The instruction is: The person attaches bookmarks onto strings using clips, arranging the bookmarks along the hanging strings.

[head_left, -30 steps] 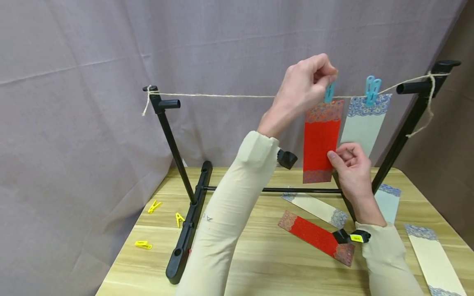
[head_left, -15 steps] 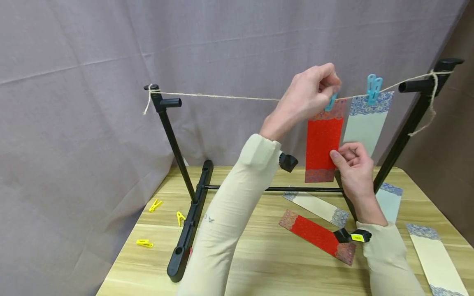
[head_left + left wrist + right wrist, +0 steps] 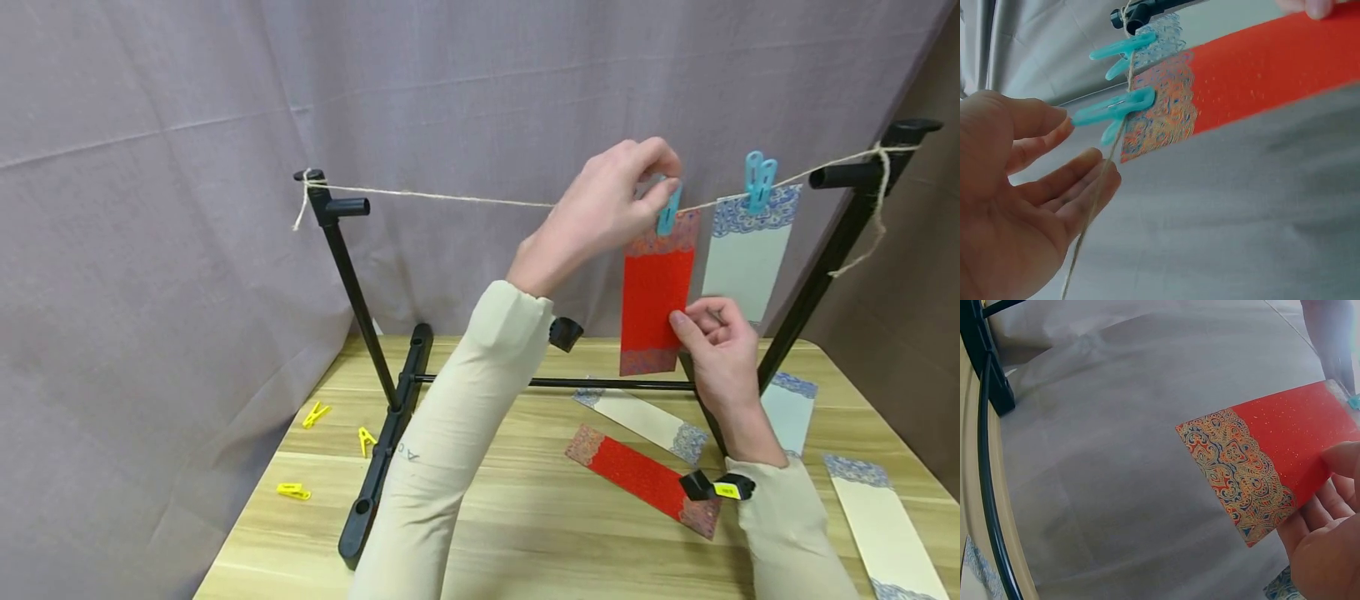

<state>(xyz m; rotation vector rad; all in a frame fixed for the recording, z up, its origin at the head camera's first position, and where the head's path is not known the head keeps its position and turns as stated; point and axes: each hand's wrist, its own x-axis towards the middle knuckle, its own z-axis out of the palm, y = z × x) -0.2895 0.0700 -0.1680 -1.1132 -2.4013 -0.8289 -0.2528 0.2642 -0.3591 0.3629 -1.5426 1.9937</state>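
From the head view, the twine stretched between the two black posts of the stand serves as the landmark. The red card hangs below the twine near its right end, held there by a teal clip. The left hand is raised at the twine beside that clip, thumb and fingertips at it; whether they squeeze it cannot be told here. The right hand pinches the card's lower right edge, fingers curled. Just right along the twine, a pale card hangs from a second teal clip. Below the twine, on the wooden table, lie another red card, more pale cards, and three yellow clips.

The left wrist view shows what the head view hides: the left hand is relaxed, fingers loosely spread and apart from the teal clip, which grips the card and the twine by itself.

The right wrist view shows the card's patterned lower end against the grey curtain, the right hand's thumb and fingers pressed on its corner.
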